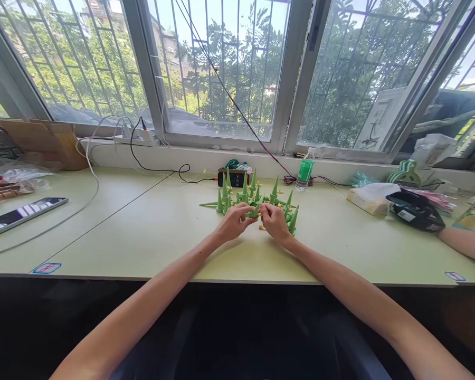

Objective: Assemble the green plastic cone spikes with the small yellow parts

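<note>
Several green cone-shaped pieces (275, 191) with small yellow parts stand in a cluster on the pale green table (162, 237). At the front of the cluster, my left hand (233, 221) is closed around a green cone (255, 212), its fingers on the left side of the piece. Close beside it on the right, my right hand (274, 220) is closed with thumb and fingertips pinched together near the cone; what they pinch is too small and hidden to name. A small yellow piece (262, 227) lies between the hands.
Behind the cluster stands a dark phone (233, 178) showing digits, with a bottle (304, 170) to its right. A large phone (24, 215) and a white cable lie left. At right are a tissue box (370, 198), a black object (414, 210) and another person's forearm (465, 244).
</note>
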`<control>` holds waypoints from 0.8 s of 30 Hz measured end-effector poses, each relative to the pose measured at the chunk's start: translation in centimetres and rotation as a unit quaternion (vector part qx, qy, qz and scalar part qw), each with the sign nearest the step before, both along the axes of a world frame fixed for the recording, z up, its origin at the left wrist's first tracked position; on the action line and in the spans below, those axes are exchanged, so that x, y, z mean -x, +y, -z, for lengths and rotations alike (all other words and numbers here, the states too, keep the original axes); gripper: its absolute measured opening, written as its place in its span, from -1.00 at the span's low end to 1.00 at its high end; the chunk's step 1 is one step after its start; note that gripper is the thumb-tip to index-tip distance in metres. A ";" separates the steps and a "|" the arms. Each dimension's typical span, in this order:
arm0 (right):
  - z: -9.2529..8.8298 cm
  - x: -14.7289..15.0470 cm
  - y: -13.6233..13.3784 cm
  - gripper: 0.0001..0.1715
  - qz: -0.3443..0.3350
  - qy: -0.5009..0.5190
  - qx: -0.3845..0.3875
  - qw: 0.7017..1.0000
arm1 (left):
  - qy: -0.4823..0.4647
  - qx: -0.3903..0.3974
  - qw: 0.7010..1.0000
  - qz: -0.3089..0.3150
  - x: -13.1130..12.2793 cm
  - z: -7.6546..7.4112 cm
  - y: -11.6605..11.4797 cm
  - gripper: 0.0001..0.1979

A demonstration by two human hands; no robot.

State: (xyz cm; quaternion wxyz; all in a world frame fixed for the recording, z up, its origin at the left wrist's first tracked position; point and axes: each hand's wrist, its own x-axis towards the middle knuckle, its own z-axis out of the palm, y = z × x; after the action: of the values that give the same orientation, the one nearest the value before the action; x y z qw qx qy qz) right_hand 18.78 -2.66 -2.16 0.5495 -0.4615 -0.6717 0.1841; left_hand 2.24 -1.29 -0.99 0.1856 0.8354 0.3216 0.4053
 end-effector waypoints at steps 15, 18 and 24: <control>-0.2 0.0 -0.5 -0.52 0.013 0.041 -0.030 0.999 | -0.086 0.305 0.948 0.032 0.0 -0.5 0.0 -0.41; -0.3 0.1 -0.8 -0.51 -0.007 0.036 -0.025 0.999 | -0.113 0.384 0.914 0.067 0.1 -0.8 -0.1 -0.33; -0.4 0.2 -1.1 -0.54 -0.066 0.041 -0.011 0.997 | -0.112 0.421 0.893 0.112 0.4 -1.0 -0.4 -0.44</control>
State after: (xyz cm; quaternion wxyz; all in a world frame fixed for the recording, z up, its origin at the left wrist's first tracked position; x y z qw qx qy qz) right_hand 18.53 -3.74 -1.76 0.5682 -0.4017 -0.6800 0.2312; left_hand 1.88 -1.66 0.00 0.5989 0.6586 0.3435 0.2993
